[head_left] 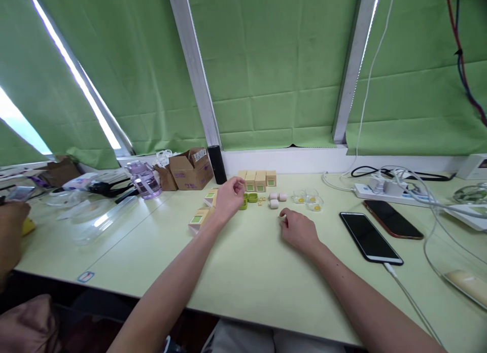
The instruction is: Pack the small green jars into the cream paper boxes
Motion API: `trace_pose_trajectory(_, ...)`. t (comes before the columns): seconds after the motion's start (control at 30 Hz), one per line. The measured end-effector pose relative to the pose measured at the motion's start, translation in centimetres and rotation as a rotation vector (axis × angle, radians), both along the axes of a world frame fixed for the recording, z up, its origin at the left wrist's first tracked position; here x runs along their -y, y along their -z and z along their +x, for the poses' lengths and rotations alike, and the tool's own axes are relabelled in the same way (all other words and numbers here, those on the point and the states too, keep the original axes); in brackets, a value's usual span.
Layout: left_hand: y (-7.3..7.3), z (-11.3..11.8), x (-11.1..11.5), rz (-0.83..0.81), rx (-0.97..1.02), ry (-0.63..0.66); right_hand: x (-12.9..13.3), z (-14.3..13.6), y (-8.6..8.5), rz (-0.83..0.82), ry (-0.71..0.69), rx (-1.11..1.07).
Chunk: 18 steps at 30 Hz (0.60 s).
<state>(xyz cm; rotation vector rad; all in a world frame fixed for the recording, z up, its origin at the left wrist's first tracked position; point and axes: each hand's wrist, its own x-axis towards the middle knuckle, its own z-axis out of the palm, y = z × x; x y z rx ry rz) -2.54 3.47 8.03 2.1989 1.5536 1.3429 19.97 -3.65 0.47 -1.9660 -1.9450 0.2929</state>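
At the far left, a co-worker's hand (13,226) is cut off by the frame; the yellow item (28,225) at it is mostly hidden. Clear plastic packaging (101,223) beside it blurs into clutter. A purple bottle (144,179), a cardboard box (190,169) and a black cylinder (216,164) stand behind. Two small cartons (200,218) sit just left of the left hand (230,197), partly covered by it. That hand is bent, fingertips drawn together; whether it grips anything cannot be told. It partly screens the green containers (252,197) and the rear row of cartons (261,180). Yellow pieces (261,202) beside these are too small to identify. Three pale cylinders (274,204) follow. The right hand (300,230), nearest them, is loosely curled; no object shows in it, though its underside is hidden. Clear cups (315,204) stand beyond. Open surface (251,272) extends between the forearms to the front edge. Two phones (371,237) limit room rightward; a mouse-shaped object (467,284) is cut off by the frame.
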Motion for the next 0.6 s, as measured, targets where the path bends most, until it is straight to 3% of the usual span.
trace_pose_trajectory(0.1, 1.8, -1.1, 0.7, -0.127, -0.249, -0.013, -0.1, -0.1, 0.3, 0.004, -0.006, 0.019)
trace_pose_trajectory(0.23, 3.6, -1.7, 0.8, -0.161, -0.466, -0.072, -0.3, 0.0, 0.7, 0.021, -0.018, 0.035)
trace_pose_trajectory(0.6, 5.2, -2.4, 0.1, -0.216, -0.625, -0.142, -0.2, 0.0, 0.8, 0.027, -0.026, 0.028)
